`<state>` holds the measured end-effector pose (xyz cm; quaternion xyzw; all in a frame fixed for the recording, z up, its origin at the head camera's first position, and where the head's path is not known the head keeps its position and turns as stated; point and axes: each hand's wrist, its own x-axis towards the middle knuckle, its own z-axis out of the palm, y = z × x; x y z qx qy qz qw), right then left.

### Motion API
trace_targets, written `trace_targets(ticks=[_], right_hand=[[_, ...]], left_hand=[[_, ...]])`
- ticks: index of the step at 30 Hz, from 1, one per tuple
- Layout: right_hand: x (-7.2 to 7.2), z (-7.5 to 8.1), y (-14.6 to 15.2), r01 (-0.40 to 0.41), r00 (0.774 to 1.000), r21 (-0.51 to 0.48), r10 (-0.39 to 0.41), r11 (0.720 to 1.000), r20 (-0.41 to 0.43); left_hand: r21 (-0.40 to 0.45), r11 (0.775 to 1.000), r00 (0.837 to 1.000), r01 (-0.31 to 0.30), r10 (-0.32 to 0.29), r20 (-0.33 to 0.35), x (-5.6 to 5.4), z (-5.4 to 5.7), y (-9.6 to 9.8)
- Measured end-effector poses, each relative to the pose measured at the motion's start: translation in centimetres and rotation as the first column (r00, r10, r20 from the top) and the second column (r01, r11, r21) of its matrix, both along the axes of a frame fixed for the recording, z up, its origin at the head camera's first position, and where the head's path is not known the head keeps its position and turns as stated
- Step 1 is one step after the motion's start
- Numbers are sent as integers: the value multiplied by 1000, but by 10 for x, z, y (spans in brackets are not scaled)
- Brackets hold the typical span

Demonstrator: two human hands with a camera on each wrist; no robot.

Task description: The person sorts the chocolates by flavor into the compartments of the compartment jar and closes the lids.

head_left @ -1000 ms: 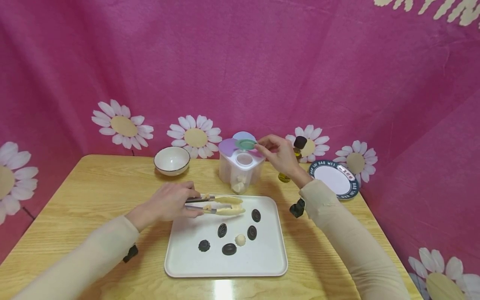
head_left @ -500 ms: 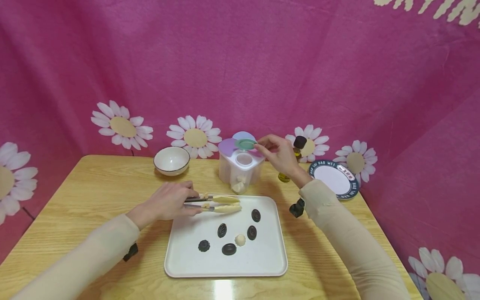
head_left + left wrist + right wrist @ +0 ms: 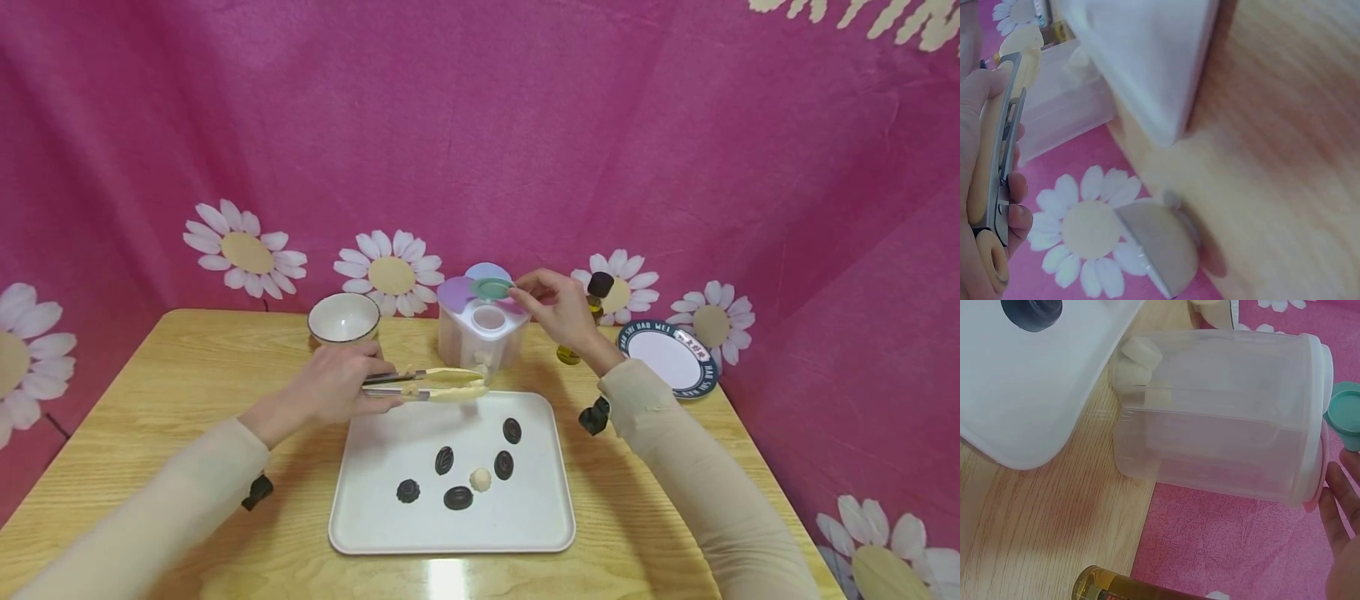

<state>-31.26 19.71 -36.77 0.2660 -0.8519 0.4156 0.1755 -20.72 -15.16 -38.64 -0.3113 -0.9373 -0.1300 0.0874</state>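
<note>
Since the earlier head frames, the left hand (image 3: 337, 383) and its tongs (image 3: 453, 392) have risen up the frame, from over the upper part of the tray (image 3: 525, 521) to its upper edge, where the tips cross the lower front of the clear container (image 3: 465, 333); the right hand (image 3: 558, 310) looks unchanged; the left fingers are curled round the tongs, whose yellow tips look slightly apart, though whether they touch the container I cannot tell; the right fingers pinch the edge of a green lid (image 3: 492, 289), tilted up above a round opening just right of the frame's centre; beside it lie a purple lid (image 3: 456, 293) on the left and a blue lid (image 3: 487, 272) behind; pale pieces (image 3: 1141, 353) sit at the container's bottom; lower centre, the tray bears five dark pieces (image 3: 458, 498) and one cream piece (image 3: 481, 480); left of centre, a white bowl (image 3: 343, 315) stands on the desk (image 3: 195, 367), its lower edge partly behind the left hand; right of centre, a bottle (image 3: 567, 355) stands partly behind the right forearm, with a dark-rimmed plate (image 3: 663, 358) farther right.
</note>
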Motion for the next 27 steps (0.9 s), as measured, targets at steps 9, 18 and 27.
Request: trace_targets(ticks=[9, 18, 27], right_hand=[[0, -1, 0, -6, 1000, -9, 6, 1000, -10], [0, 0, -2, -11, 1000, -15, 11, 1000, -15], [-1, 0, -1, -6, 1000, -12, 6, 1000, -18]], left_hand=[[33, 999, 997, -3, 6, -80, -7, 33, -4], [75, 997, 992, 3, 7, -128, -14, 54, -4], [70, 996, 994, -62, 68, -87, -26, 64, -4]])
